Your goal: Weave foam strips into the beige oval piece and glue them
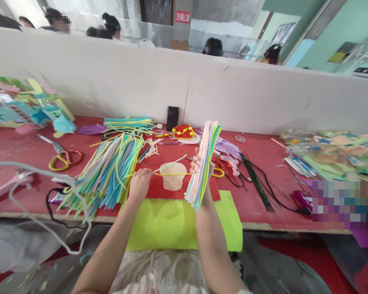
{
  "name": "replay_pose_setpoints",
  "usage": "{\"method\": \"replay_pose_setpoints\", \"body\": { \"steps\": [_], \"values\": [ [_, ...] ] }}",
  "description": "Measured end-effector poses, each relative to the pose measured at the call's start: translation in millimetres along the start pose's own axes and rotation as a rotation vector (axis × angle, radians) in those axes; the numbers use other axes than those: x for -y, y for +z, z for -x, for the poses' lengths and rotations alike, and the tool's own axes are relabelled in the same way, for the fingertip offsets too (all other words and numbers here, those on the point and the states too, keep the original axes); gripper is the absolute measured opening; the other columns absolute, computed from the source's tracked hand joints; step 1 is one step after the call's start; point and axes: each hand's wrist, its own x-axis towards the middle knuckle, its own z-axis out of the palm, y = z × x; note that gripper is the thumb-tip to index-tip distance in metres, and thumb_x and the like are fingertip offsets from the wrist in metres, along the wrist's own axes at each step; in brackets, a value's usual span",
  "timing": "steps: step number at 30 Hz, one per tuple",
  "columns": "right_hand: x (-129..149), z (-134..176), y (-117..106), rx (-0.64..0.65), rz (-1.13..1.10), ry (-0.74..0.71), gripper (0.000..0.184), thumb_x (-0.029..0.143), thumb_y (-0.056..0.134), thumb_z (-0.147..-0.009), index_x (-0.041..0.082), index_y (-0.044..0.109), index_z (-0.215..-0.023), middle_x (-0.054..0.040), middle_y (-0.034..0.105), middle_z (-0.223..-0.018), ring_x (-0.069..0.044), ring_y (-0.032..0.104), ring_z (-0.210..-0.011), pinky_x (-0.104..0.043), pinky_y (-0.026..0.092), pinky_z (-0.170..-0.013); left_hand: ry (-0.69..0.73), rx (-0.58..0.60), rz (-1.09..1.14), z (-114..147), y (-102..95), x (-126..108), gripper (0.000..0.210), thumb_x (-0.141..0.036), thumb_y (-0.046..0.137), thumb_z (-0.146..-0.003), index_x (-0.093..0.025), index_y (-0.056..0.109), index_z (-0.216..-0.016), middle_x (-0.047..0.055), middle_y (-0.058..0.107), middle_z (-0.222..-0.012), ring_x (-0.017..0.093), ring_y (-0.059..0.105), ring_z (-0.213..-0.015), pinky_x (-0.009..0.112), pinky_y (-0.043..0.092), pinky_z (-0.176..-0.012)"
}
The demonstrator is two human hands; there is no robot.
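My right hand (195, 163) is wrapped round a bundle of pink, white, yellow and teal pipe cleaners (204, 159), held up at a tilt. From behind that bundle a yellow pipe cleaner (174, 174) runs left to the closed fingers of my left hand (142, 179); its other end bends into a loop on the right. Below it, a beige, ridged, pot-shaped piece (172, 183) lies on a red board (153, 192). Beside my left hand spreads a large heap of mixed-colour pipe cleaners (110, 167). A yellow-green sheet (165, 228) hangs over the front edge.
Scissors (59, 153) and a pink glue gun (9, 185) are on the left. Another glue gun (231, 163) lies right of the bundle, near dark green stems (256, 181). A phone (173, 118) leans on the white partition (125, 77). A co-worker's arm is at far right.
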Motion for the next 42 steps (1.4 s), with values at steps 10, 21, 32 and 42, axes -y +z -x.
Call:
{"method": "replay_pose_setpoints", "body": {
  "steps": [10, 21, 32, 42],
  "values": [
    [-1.3, -1.3, -2.0, -0.009, 0.004, 0.011, 0.039, 0.046, 0.043, -0.072, 0.022, 0.056, -0.1, 0.0003, 0.06, -0.081, -0.007, 0.045, -0.054, -0.016, 0.041, -0.044, -0.031, -0.022, 0.051, -0.6, 8.7, 2.7, 0.025, -0.022, 0.042, -0.091, -0.021, 0.066, -0.097, 0.007, 0.067, -0.101, 0.024, 0.058, -0.094, 0.038, 0.039, -0.086],
    [-3.1, -6.0, -7.3, -0.095, 0.079, 0.016, 0.048, 0.049, 0.056, -0.066, 0.032, 0.057, -0.111, -0.0008, 0.061, -0.08, -0.011, 0.046, -0.051, -0.02, 0.037, -0.036, -0.062, -0.049, 0.153, -2.2, 11.9, 5.1, 0.008, -0.023, 0.053, -0.087, -0.021, 0.061, -0.088, 0.004, 0.066, -0.1, 0.021, 0.058, -0.093, 0.036, 0.039, -0.089],
    [-1.1, -13.2, -24.1, -0.057, 0.29, -0.034, 0.056, 0.06, 0.039, -0.07, 0.023, 0.061, -0.105, 0.0018, 0.044, -0.073, -0.006, 0.024, -0.049, -0.017, 0.024, -0.037, -0.051, -0.031, 0.226, -4.4, 16.5, 4.4, 0.006, -0.021, 0.055, -0.086, -0.022, 0.06, -0.083, 0.002, 0.065, -0.1, 0.02, 0.058, -0.096, 0.041, 0.033, -0.102],
    [-4.6, -13.2, -11.6, -0.005, 0.267, 0.003, 0.045, 0.054, 0.036, -0.075, 0.02, 0.062, -0.09, 0.0032, 0.042, -0.073, -0.004, 0.029, -0.05, -0.017, 0.027, -0.041, -0.065, -0.004, 0.234, -3.2, 16.9, 1.8, 0.01, -0.021, 0.053, -0.086, -0.022, 0.063, -0.088, 0.003, 0.064, -0.102, 0.02, 0.059, -0.097, 0.041, 0.036, -0.102]
  ]
}}
